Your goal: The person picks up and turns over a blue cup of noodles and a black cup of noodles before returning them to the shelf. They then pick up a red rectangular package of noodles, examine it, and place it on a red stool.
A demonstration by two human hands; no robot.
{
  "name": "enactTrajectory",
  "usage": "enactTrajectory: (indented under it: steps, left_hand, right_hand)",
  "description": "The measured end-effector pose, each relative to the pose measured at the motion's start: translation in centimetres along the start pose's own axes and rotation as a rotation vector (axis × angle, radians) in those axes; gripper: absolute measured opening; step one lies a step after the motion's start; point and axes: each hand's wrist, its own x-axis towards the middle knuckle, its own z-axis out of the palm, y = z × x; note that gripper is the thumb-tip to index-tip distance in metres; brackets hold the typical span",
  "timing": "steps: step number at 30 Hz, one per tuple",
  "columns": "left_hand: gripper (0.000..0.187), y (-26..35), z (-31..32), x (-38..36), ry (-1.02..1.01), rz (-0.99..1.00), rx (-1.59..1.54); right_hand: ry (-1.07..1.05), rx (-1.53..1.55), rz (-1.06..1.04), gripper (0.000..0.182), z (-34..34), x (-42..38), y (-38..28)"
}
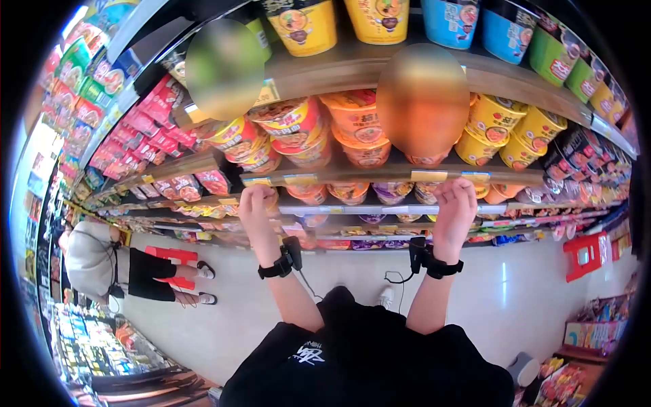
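Note:
My left hand [258, 201] is raised with its fingers curled in, just below the price tags on a shelf's front edge. My right hand [456, 202] is up at about the same height, its fingertips bent together near that shelf edge [366, 180]. What either hand holds, if anything, I cannot make out. Stacked noodle bowls fill the shelf above: red-and-yellow bowls [291, 125] near my left hand, orange bowls [356, 122] in the middle, and yellow bowls [498, 122] above my right hand. Two blurred patches hide part of the shelves.
Yellow noodle cups [302, 30] and blue cups [451, 24] line the upper shelf. A person [95, 261] stands at left by a red stool [173, 258]. Another red stool [586, 256] is at right. More packaged goods [597, 332] stand lower right.

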Motion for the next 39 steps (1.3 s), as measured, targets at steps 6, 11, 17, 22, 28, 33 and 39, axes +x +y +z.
enactTrajectory:
  steps: [6, 11, 17, 22, 28, 33, 39]
  left_hand:
    - [0.020, 0.5, 2.0, 1.2, -0.052, -0.004, -0.034]
    - [0.020, 1.5, -0.4, 2.8, -0.080, -0.010, -0.030]
    - [0.019, 1.7, -2.8, 5.3, -0.117, 0.001, -0.101]
    - [0.015, 0.2, -0.4, 6.1, -0.305, 0.015, -0.148]
    - [0.031, 0.0, 2.5, 6.1, -0.182, 0.256, 0.093]
    - [0.054, -0.7, 2.4, 7.4, -0.187, 0.330, 0.177]
    - [0.064, -1.3, 2.1, 9.2, -0.362, 0.284, 0.069]
  right_hand:
    - [0.021, 0.024, -0.080, 0.004, 1.1, 0.7, -0.7]
    - [-0.050, 0.022, -0.103, 0.004, 4.5, 0.7, 0.7]
    - [-0.352, -0.140, -0.051, 0.006, 10.0, -1.9, 3.8]
    - [-0.405, -0.192, -0.009, 0.008, 12.5, -2.8, 6.5]
    - [-0.579, -0.361, -0.104, 0.034, 15.5, -4.3, 10.2]
    - [-0.570, -0.530, -0.206, 0.054, 17.2, -4.5, 11.9]
    - [-0.519, -0.556, -0.281, 0.062, 18.7, -4.3, 13.5]
